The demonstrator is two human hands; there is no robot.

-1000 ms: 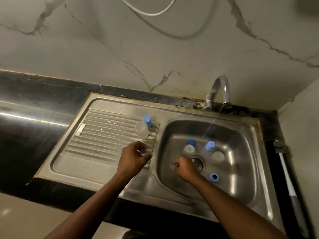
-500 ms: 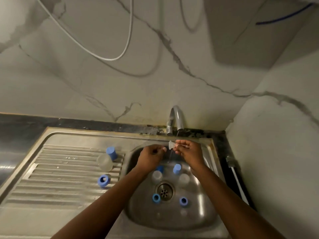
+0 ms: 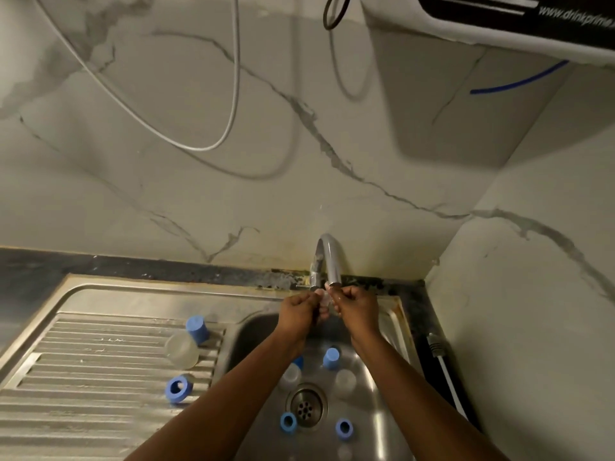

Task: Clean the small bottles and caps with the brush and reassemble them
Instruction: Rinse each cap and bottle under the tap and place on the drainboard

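Steel sink (image 3: 396,387) under marble wall. Left hand (image 3: 297,312) and right hand (image 3: 356,306) pinch small clear bottle (image 3: 324,299) together under tap (image 3: 327,261). Other bottles, blue caps in basin and on drainboard (image 3: 83,367).

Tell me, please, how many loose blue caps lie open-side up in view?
3. One cap lies on the draining board; two caps sit in the sink basin on either side of the drain. The arms may hide others.
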